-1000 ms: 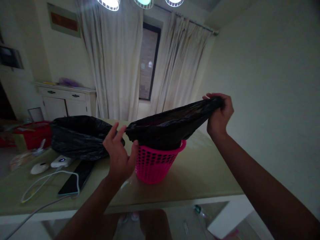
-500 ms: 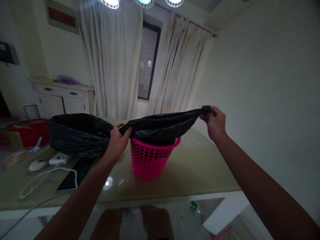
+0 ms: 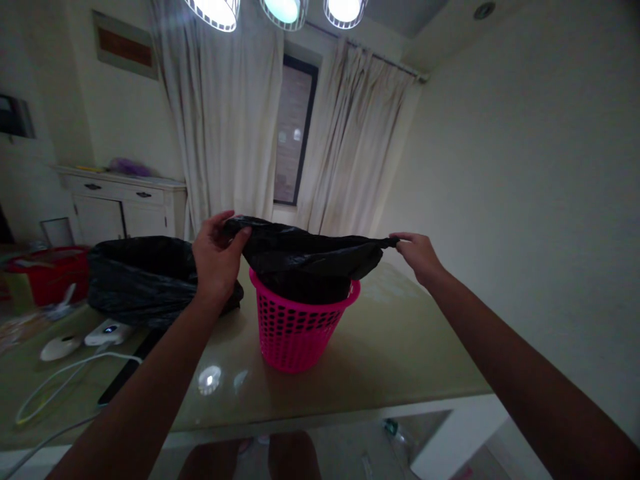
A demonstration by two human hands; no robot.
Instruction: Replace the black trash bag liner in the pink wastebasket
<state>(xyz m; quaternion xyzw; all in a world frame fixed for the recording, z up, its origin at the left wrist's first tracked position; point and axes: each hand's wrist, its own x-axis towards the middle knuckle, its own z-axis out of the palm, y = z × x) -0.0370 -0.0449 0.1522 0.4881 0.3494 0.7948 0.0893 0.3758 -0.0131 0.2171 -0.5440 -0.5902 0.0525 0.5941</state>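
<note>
Black bin bag [image 3: 305,257] hangs stretched over the pink basket [image 3: 300,327], its lower part already down inside the basket and its upper edge pulled wide above the rim. The left hand [image 3: 216,257] grips the bag's edge on the basket's left side, fingers curled over the plastic with the thumb on top. The right hand [image 3: 417,255] pinches the opposite end of the edge out past the basket's right side, where the plastic narrows to a thin point between the fingertips. Both hands are clamped on the bag and held well apart, with the basket between them and a little below.

The basket stands upright on the table [image 3: 400,347], which has a glossy top, near its middle. Just left of the basket, behind the left forearm, lies a second black bag [image 3: 140,277], bulky and crumpled on the tabletop. Further left of the basket are a white power bank [image 3: 107,331] with a small lit dot, a white rounded device [image 3: 60,347] that may be a mouse, though the light is too dim to be sure, and a white cable [image 3: 65,380] looping toward the table's near edge. A dark flat phone [image 3: 127,370] lies between the cable and the basket. Behind the basket hang pale curtains [image 3: 235,133] on either side of a dark window [image 3: 293,133], and a white cabinet [image 3: 125,203] stands against the wall to the left of them.
</note>
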